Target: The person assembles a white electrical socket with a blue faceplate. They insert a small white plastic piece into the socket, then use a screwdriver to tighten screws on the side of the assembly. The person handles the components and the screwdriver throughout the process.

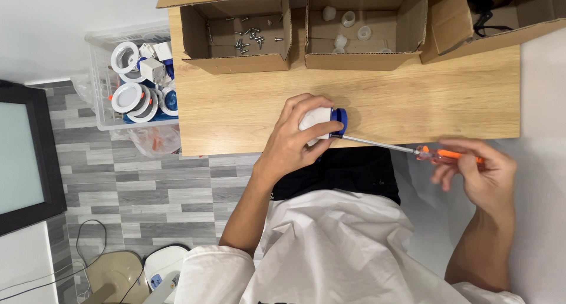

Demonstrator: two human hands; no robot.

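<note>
At the near edge of the wooden table [247, 112], the left hand [292, 142] clamps a white-and-blue fitting [324, 120] steady on its side, so the right hand [480, 171], pinching the orange-handled screwdriver [413, 151], can drive its tip in level.

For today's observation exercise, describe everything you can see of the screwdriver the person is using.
The slim screwdriver with a translucent orange plastic handle and thin silvery metal shaft lies nearly level, just off the wooden table's near edge. The right hand pinches the handle in its fingertips. The tip meets the white-and-blue round plastic fitting gripped by the left hand.
</note>
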